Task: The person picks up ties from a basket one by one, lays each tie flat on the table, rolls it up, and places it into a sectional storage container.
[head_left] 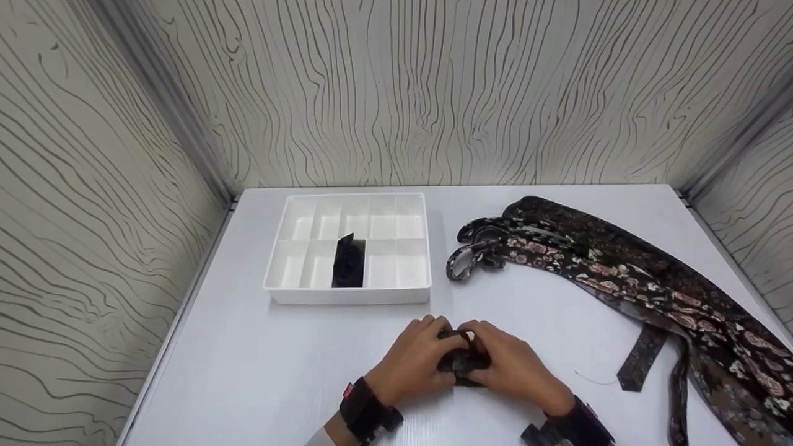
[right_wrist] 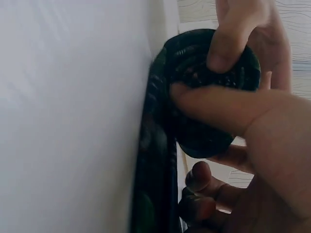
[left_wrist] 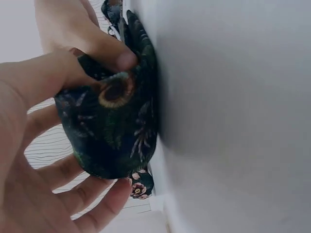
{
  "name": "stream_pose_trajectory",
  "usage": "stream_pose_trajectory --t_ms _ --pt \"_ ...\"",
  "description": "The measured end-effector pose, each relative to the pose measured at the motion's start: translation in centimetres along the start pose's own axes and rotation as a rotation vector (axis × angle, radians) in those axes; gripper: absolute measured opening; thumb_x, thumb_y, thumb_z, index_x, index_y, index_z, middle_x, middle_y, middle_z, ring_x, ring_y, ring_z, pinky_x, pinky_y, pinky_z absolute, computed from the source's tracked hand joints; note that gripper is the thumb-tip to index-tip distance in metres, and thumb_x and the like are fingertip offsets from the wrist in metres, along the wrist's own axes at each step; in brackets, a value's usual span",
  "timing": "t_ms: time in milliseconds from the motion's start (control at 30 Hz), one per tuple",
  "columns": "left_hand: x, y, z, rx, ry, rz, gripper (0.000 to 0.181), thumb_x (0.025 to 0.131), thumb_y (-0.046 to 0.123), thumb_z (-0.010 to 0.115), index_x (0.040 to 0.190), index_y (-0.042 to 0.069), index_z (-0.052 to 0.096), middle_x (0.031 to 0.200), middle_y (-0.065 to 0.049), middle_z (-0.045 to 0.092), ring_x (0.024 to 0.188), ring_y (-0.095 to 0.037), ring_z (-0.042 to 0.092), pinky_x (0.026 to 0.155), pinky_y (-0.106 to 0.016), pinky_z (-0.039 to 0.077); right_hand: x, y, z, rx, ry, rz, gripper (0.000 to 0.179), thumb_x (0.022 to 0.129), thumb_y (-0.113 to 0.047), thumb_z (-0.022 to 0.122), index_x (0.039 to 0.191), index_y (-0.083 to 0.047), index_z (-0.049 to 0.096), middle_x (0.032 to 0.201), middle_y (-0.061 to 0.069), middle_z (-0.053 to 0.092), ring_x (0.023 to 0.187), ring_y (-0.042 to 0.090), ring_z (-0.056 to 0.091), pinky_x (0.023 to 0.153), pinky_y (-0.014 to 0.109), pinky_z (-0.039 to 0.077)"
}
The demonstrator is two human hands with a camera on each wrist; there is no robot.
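Observation:
Both hands meet over the table near its front, around a dark floral necktie point(head_left: 461, 358) wound into a coil. My left hand point(head_left: 414, 361) grips one side of the coil, its thumb at the upper rim in the left wrist view. From the other side my right hand point(head_left: 513, 367) holds it, with the thumb against the coil's spiral face in the right wrist view. A flat tail of the necktie point(right_wrist: 155, 160) runs along the tabletop from the coil. Flower prints show on the outer wrap of the coil point(left_wrist: 114, 138).
A white divided tray point(head_left: 350, 297) stands beyond the hands to the left. One front compartment holds a dark rolled piece of fabric point(head_left: 349, 265). Several long floral neckties point(head_left: 619, 272) lie spread along the right side, some reaching the front edge. Patterned walls point(head_left: 421, 93) enclose the table.

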State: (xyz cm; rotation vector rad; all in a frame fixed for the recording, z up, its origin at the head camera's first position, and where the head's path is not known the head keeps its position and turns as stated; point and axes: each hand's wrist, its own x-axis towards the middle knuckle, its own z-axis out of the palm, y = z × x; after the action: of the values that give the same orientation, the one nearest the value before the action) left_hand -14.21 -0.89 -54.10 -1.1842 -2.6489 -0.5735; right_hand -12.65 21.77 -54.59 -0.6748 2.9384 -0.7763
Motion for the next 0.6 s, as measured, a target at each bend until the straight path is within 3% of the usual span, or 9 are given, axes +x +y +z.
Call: stream_pose_trajectory --t_ms 133,267,333,500,600 --pt "0.0 0.1 0.0 -0.001 -0.023 -0.009 0.051 0.076 0.034 0.088 0.125 0.030 0.073 0.111 0.005 0.065 0.099 -0.012 0.055 0.085 -0.025 0.045 -0.1 0.0 -0.1 0.027 -0.047 0.012 0.063 0.080 -0.019 0.090 0.135 -0.022 0.060 0.108 -0.008 0.065 0.094 0.013 0.065 0.080 0.038 0.056" --pt "-0.1 0.1 0.0 -0.037 -0.035 -0.032 0.056 0.077 0.032 0.089 0.130 0.031 0.069 0.112 0.004 0.064 0.099 -0.012 0.056 0.087 -0.025 0.049 -0.4 0.3 -0.3 0.045 -0.086 0.040 0.069 0.079 -0.034 0.093 0.137 -0.021 0.057 0.120 -0.001 0.069 0.108 0.023 0.070 0.089 0.050 0.059" --pt "-0.2 0.0 -0.1 -0.051 -0.032 -0.033 0.053 0.077 0.032 0.091 0.126 0.030 0.070 0.110 0.004 0.063 0.098 -0.012 0.057 0.087 -0.026 0.050 -0.4 0.6 -0.5 0.050 -0.096 0.046 0.069 0.077 -0.038 0.094 0.134 -0.021 0.058 0.115 -0.005 0.067 0.105 0.020 0.068 0.087 0.048 0.058" --pt "-0.1 -0.1 -0.2 -0.049 -0.045 -0.015 0.049 0.078 0.030 0.090 0.123 0.031 0.071 0.111 0.005 0.064 0.099 -0.011 0.058 0.087 -0.025 0.050 -0.4 1.0 -0.6 -0.012 -0.061 0.010 0.052 0.079 -0.021 0.091 0.122 -0.019 0.061 0.105 -0.008 0.060 0.097 0.013 0.062 0.082 0.039 0.057" --pt "0.0 -0.1 -0.1 -0.044 -0.055 -0.013 0.047 0.078 0.031 0.089 0.121 0.031 0.073 0.112 0.005 0.064 0.099 -0.010 0.058 0.086 -0.024 0.048 -0.3 1.0 -0.7 -0.032 -0.039 -0.008 0.059 0.076 -0.023 0.092 0.126 -0.019 0.061 0.108 -0.007 0.061 0.100 0.014 0.063 0.087 0.041 0.059"
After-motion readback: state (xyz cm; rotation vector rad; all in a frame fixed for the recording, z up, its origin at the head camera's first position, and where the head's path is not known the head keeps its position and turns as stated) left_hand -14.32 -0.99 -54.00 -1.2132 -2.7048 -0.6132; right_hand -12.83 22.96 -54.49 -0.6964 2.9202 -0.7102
